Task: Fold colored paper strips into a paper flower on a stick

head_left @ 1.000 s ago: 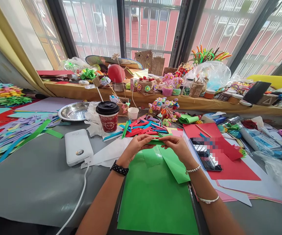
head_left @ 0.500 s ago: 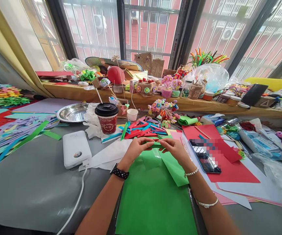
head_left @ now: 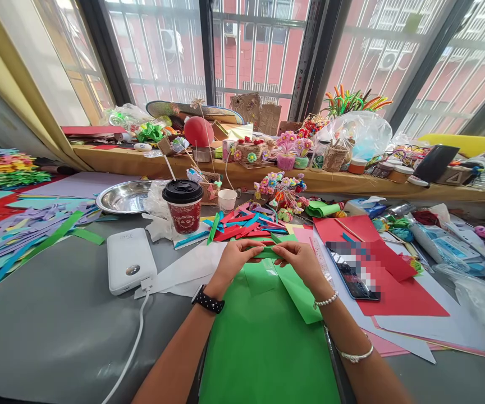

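Between my two hands is a narrow folded strip of green paper point(head_left: 268, 253). My left hand point(head_left: 237, 259) pinches its left end, and my right hand point(head_left: 297, 259) pinches the right end with thumb and fingers. Below the hands lies a large green sheet point(head_left: 268, 348), with a lighter green paper piece point(head_left: 299, 292) on it under my right hand. Just beyond my fingers is a pile of red, blue and green paper strips point(head_left: 246, 221). The fingertips partly hide the held strip.
To the left are a white power bank point(head_left: 131, 261) with a cable, a lidded coffee cup point(head_left: 184, 210) and a metal dish point(head_left: 124, 196). A phone point(head_left: 352, 275) lies on red paper point(head_left: 411, 297) at the right. Crafts line the windowsill point(head_left: 158, 160).
My hands have shifted very slightly, with the fingertips closer together on the green strip. Both keep their pinch on it; everything else stays in place.
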A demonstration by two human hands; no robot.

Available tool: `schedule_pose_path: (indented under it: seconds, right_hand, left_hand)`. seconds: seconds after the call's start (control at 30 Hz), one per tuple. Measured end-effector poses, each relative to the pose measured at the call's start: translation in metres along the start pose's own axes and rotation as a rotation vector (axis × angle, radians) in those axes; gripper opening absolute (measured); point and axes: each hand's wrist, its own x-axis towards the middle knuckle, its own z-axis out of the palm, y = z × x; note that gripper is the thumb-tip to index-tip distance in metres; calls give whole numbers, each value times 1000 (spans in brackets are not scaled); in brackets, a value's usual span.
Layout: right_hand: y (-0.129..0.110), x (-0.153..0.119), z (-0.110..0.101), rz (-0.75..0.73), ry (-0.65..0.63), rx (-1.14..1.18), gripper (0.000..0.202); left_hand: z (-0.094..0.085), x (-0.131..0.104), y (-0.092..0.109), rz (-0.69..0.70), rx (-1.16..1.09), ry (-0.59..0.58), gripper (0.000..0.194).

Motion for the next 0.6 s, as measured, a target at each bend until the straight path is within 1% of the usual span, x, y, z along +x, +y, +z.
schedule_pose_path:
  seconds: [0.17, 0.37, 0.6]
  right_hand:
    - [-1, -1, 3, -2, 32, 4, 31]
    - [-2, -3, 4, -12, 39, -8, 28]
    - [-4, -5, 5, -41, -13, -54, 25]
  left_hand:
    - [0, 0, 0, 16, 7, 17, 22]
    - [0, 0, 2, 28, 13, 18, 21]
    - [0, -4, 8, 5, 110, -65, 25]
